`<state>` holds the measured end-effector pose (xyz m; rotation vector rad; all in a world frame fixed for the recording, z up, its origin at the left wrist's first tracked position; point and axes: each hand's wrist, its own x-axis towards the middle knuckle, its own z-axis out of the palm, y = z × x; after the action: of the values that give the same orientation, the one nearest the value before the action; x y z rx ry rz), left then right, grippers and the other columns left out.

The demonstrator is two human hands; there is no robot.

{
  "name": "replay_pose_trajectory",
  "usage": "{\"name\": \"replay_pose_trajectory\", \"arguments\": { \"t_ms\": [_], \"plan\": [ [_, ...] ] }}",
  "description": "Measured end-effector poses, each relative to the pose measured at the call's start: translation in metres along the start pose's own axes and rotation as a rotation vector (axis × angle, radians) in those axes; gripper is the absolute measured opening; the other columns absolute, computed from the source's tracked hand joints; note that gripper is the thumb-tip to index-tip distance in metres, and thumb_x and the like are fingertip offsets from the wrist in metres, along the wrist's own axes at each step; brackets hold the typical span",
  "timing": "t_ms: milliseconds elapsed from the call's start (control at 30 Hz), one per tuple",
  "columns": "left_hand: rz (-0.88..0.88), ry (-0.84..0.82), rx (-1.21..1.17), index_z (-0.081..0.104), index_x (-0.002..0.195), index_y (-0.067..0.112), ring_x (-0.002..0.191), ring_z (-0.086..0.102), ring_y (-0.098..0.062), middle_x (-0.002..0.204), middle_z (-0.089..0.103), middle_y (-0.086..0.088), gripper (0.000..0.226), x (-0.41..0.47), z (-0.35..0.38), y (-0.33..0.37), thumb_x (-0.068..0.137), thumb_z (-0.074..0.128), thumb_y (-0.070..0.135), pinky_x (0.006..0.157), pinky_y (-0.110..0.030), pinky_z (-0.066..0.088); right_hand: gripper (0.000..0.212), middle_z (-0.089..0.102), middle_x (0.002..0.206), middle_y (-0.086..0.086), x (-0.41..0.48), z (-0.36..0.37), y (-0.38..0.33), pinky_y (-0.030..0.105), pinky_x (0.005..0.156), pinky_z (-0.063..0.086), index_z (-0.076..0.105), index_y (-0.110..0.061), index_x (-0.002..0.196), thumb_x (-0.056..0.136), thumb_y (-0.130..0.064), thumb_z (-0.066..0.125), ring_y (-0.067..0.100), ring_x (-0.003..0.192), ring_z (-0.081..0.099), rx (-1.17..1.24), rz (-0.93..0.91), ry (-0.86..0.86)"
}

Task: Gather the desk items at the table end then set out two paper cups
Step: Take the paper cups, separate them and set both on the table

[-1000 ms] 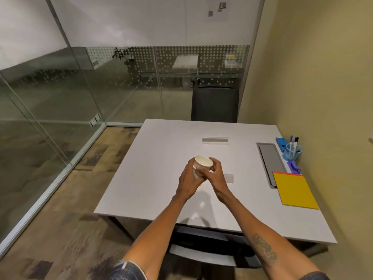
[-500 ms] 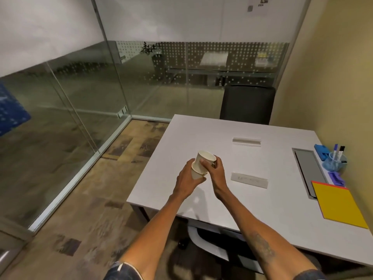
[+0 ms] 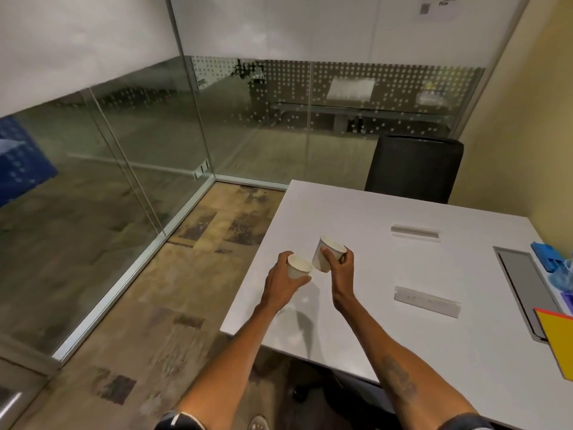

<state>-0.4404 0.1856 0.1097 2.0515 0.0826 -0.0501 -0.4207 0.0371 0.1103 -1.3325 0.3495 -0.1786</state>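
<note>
Two white paper cups are held apart above the left part of the white table [image 3: 403,274]. My left hand [image 3: 280,282] grips one paper cup [image 3: 298,266], upright, near the table's left edge. My right hand [image 3: 341,268] grips the second paper cup [image 3: 327,254], tilted, just right of the first. At the right end lie the gathered desk items: a yellow folder [image 3: 558,339], a blue holder [image 3: 548,256] and a blue-tinted cup [image 3: 562,276], cut off by the frame edge.
Two clear acrylic sign holders [image 3: 415,232] [image 3: 427,301] lie on the table. A grey cable tray [image 3: 524,287] is set in near the right end. A black chair [image 3: 414,167] stands behind the table. Glass walls [image 3: 139,144] bound the left side; another chair is under the near edge.
The stacked cups have come apart: my left hand now holds one and my right hand the other. My view has swung left, so the table sits further right.
</note>
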Motion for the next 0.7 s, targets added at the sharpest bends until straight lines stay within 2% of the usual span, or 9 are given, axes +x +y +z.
{"name": "replay_pose_trajectory", "arguments": {
  "t_ms": [133,233,300,367,500,600,700],
  "plan": [
    [-0.007,-0.053,0.039,0.043,0.136,0.027,0.116,0.056,-0.021,0.132,0.057,0.003,0.074,0.047,-0.033,-0.019,0.075,0.085,0.036,0.092,-0.033,0.052,0.048,0.057,0.130,0.011,0.028,0.044,0.010,0.032,0.094,0.051,0.048,-0.011,0.132,0.091,-0.024,0.069,0.026,0.117,0.058,0.030,0.031,0.049],
    [-0.016,-0.081,0.028,0.045,0.135,0.025,0.118,0.054,-0.021,0.128,0.055,0.006,0.073,0.081,-0.058,-0.031,0.075,0.085,0.033,0.098,-0.035,0.052,0.046,0.057,0.132,0.012,0.049,0.078,0.018,0.046,0.105,0.050,0.047,-0.010,0.132,0.093,-0.027,0.066,0.031,0.123,0.057,0.061,0.082,0.078],
    [-0.027,-0.091,0.001,0.047,0.135,0.023,0.116,0.055,-0.019,0.124,0.054,0.009,0.072,0.102,-0.075,-0.035,0.075,0.086,0.028,0.093,-0.030,0.052,0.047,0.057,0.133,0.013,0.062,0.101,0.019,0.051,0.108,0.047,0.047,-0.009,0.133,0.094,-0.028,0.065,0.033,0.124,0.056,0.076,0.096,0.098],
    [-0.037,-0.103,-0.006,0.047,0.136,0.020,0.113,0.053,-0.016,0.128,0.054,0.005,0.073,0.123,-0.089,-0.040,0.075,0.087,0.024,0.088,-0.023,0.046,0.049,0.057,0.134,0.013,0.070,0.119,0.023,0.053,0.108,0.047,0.047,-0.008,0.133,0.094,-0.029,0.065,0.033,0.125,0.056,0.072,0.106,0.116],
    [-0.024,-0.142,-0.006,0.047,0.139,0.018,0.117,0.051,-0.014,0.136,0.055,0.000,0.076,0.157,-0.105,-0.049,0.075,0.087,0.023,0.092,-0.023,0.043,0.046,0.059,0.131,0.010,0.081,0.143,0.029,0.054,0.107,0.047,0.049,-0.013,0.131,0.093,-0.031,0.066,0.032,0.123,0.057,0.080,0.123,0.139],
    [-0.025,-0.182,-0.015,0.045,0.143,0.019,0.123,0.052,-0.018,0.140,0.054,0.000,0.080,0.182,-0.114,-0.055,0.075,0.087,0.027,0.100,-0.029,0.048,0.044,0.060,0.128,0.010,0.091,0.160,0.031,0.048,0.099,0.054,0.050,-0.014,0.130,0.094,-0.032,0.065,0.030,0.118,0.060,0.083,0.128,0.162],
    [-0.005,-0.241,-0.013,0.043,0.145,0.019,0.129,0.052,-0.023,0.143,0.053,-0.002,0.081,0.210,-0.125,-0.061,0.076,0.086,0.027,0.108,-0.039,0.048,0.044,0.060,0.126,0.010,0.101,0.179,0.034,0.028,0.073,0.058,0.050,-0.012,0.131,0.095,-0.033,0.063,0.019,0.101,0.062,0.077,0.119,0.202]
  ]
}}
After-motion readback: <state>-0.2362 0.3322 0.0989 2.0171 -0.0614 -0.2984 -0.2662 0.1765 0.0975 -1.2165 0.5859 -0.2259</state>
